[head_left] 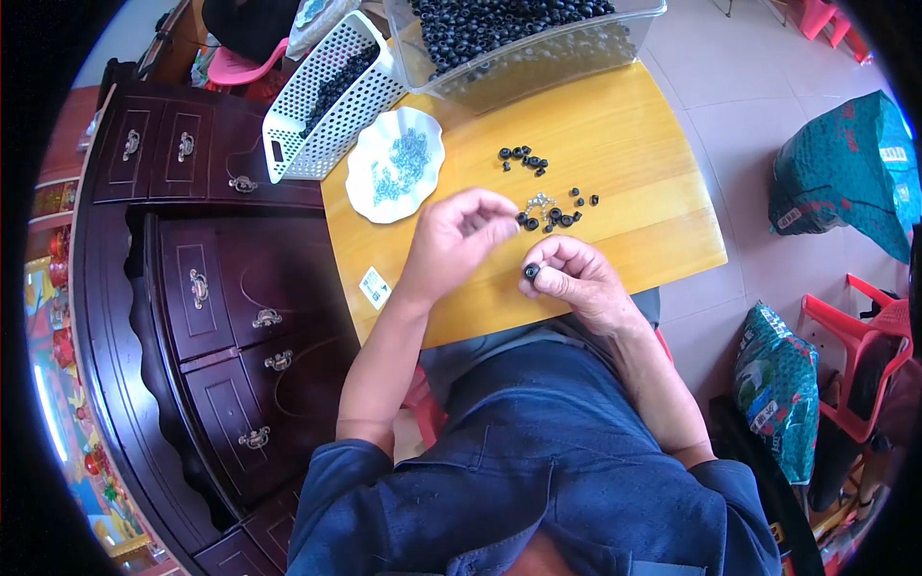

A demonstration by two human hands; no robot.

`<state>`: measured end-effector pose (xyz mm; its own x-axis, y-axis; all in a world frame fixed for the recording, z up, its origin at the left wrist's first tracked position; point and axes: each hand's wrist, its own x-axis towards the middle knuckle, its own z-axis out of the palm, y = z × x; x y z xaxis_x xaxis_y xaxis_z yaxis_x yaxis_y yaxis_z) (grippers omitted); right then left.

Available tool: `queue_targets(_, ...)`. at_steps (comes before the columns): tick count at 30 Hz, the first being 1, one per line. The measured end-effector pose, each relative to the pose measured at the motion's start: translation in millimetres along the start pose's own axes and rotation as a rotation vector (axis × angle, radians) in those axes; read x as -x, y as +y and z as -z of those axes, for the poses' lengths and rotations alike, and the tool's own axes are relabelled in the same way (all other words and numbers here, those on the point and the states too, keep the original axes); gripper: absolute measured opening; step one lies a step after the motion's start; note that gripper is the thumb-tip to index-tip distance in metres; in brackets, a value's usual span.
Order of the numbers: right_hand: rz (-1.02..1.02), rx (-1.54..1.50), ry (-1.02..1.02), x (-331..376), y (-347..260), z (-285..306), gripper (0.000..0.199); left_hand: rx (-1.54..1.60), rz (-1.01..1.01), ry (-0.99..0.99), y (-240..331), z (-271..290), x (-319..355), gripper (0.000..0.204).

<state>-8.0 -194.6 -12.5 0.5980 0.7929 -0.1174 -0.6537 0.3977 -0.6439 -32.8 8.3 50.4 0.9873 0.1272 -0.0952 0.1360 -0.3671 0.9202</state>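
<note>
My right hand (pixel 581 281) pinches a small round black plastic piece (pixel 531 272) with a hole in its end, between thumb and fingertips above the table's near edge. To its left, my left hand (pixel 463 238) has its fingers curled toward the thumb, and I cannot make out anything between them. Its fingertips are close to a loose cluster of black ring-shaped pieces (pixel 562 221) on the wooden table (pixel 643 163). Among these lie small clear pieces (pixel 541 201). Farther back is another group of black pieces (pixel 532 162).
A white scalloped dish (pixel 362 197) holds many small clear pieces. Behind it stands a white perforated basket (pixel 280 158) with black parts, beside a clear bin (pixel 538 84) full of black parts. A small card (pixel 375 287) lies at the left edge. Dark drawers (pixel 226 278) flank the table.
</note>
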Motion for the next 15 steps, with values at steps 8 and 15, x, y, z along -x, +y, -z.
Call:
queue_targets(8, 0.045, -0.010, 0.020, -2, 1, 0, 0.023, -0.570, -0.146, 0.308, -49, -6, -49, 0.019)
queue_targets(15, 0.047, -0.026, 0.036, -2, 0, 1, 0.022, -0.813, -0.203, 0.392, -51, -18, -63, 0.019)
